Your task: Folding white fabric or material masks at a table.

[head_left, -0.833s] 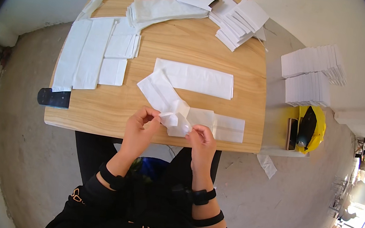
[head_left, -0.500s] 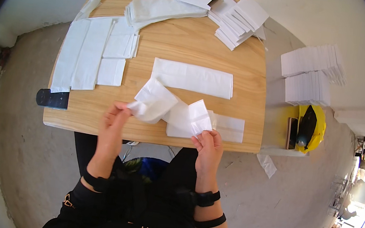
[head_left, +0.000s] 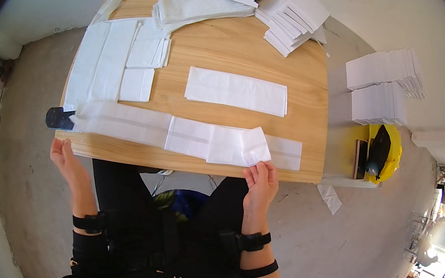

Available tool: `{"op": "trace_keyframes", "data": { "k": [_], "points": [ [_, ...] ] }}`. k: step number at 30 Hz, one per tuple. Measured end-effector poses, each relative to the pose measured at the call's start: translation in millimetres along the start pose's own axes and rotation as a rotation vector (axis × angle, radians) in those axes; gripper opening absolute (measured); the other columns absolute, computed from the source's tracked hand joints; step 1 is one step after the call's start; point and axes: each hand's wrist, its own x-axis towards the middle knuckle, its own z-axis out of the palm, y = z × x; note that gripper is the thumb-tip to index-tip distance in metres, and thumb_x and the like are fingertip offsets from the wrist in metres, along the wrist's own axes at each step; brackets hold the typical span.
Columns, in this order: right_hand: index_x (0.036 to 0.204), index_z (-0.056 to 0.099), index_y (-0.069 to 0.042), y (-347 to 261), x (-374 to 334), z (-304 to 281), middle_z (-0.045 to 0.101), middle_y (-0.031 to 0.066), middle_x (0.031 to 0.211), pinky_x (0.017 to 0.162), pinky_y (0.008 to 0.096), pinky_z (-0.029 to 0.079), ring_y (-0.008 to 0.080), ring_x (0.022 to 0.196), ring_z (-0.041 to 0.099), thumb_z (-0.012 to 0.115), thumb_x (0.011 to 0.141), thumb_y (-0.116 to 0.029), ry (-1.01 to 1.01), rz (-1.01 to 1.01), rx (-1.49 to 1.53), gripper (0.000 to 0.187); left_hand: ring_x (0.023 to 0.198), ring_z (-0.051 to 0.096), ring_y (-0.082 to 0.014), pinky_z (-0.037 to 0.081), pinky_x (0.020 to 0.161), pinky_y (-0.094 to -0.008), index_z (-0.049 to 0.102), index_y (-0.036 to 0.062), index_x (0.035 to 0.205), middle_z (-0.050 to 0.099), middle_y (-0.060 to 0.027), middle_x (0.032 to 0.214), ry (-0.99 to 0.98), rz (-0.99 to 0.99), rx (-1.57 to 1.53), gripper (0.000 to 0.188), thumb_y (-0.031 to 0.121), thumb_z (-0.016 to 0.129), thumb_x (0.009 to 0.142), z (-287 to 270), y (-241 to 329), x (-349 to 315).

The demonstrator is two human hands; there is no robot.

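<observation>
A long, thin white folded sheet (head_left: 121, 122) lies stretched along the front of the wooden table, its right end folded over in a crumpled flap. My right hand (head_left: 261, 186) pinches the lower corner of that flap. Just off the front left table edge hovers my left hand (head_left: 70, 167), fingers apart and holding nothing, near the sheet's left end. Another flat white piece (head_left: 285, 153) shows from under the sheet's right end. Farther back, a folded white strip (head_left: 237, 91) lies flat by itself.
Folded white sheets (head_left: 99, 60) lie along the left side, with a stack of sheets (head_left: 195, 11) behind. White envelope-like packets (head_left: 297, 21) pile up at the back right. On the right stand stacked white packets (head_left: 380, 102) and a yellow bag (head_left: 392, 156). A dark flat object (head_left: 59, 118) pokes past the left edge.
The bunched sheet has been spread out flat toward the left. My left hand has let go of it and moved left and down; my right hand still pinches the right end.
</observation>
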Motion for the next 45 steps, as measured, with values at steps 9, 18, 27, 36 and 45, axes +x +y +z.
{"op": "trace_keyframes", "data": {
  "k": [9,18,27,36,45],
  "points": [
    [0.105,0.057,-0.006,-1.3,-0.3,-3.0,0.063,0.0046,0.099,0.075,0.0283,0.055,0.0147,0.090,0.063,0.061,0.093,-0.014,0.019,-0.033,0.013,0.015,0.144,0.021,-0.0361,0.018,0.116,-0.0490,0.025,-0.0010,0.148,0.025,-0.0192,0.155,-1.253,0.890,0.599,0.086,0.029,0.070,0.081,75.0,50.7,-131.6],
    [0.117,0.055,-0.002,-9.3,11.6,-2.0,0.064,0.0076,0.096,0.069,0.0256,0.050,0.0147,0.083,0.061,0.066,0.090,-0.015,0.106,-0.195,-0.325,0.033,0.146,0.018,-0.0327,0.013,0.117,-0.0508,0.024,-0.0025,0.148,0.021,-0.0180,0.157,-1.328,0.996,0.875,0.102,0.050,0.071,0.074,54.4,29.8,-126.3],
    [0.117,0.057,-0.007,-23.9,25.3,6.6,0.068,0.0033,0.081,0.067,0.0311,0.049,0.0152,0.070,0.061,0.070,0.082,-0.014,0.011,-0.586,-0.874,0.037,0.146,0.020,-0.0312,0.016,0.116,-0.0531,0.026,-0.0012,0.148,0.023,-0.0167,0.156,-1.181,0.924,0.958,0.109,0.050,0.077,0.066,47.9,28.0,-140.4],
    [0.115,0.058,-0.009,-21.2,34.8,6.6,0.068,0.0031,0.078,0.064,0.0327,0.049,0.0177,0.067,0.062,0.070,0.081,-0.015,0.034,-0.586,-0.980,0.037,0.146,0.016,-0.0348,0.013,0.116,-0.0534,0.022,-0.0038,0.148,0.019,-0.0202,0.157,-1.192,0.862,0.953,0.110,0.047,0.077,0.068,50.1,28.2,-148.7],
    [0.111,0.062,-0.011,-28.8,28.0,9.2,0.056,0.0068,0.093,0.067,0.0345,0.049,0.0206,0.077,0.058,0.070,0.079,-0.011,-0.006,-0.735,-1.063,0.033,0.146,0.019,-0.0324,0.014,0.116,-0.0536,0.027,-0.0030,0.147,0.023,-0.0187,0.156,-1.168,0.876,0.967,0.108,0.049,0.077,0.066,51.0,25.4,-148.8]
  ]
}}
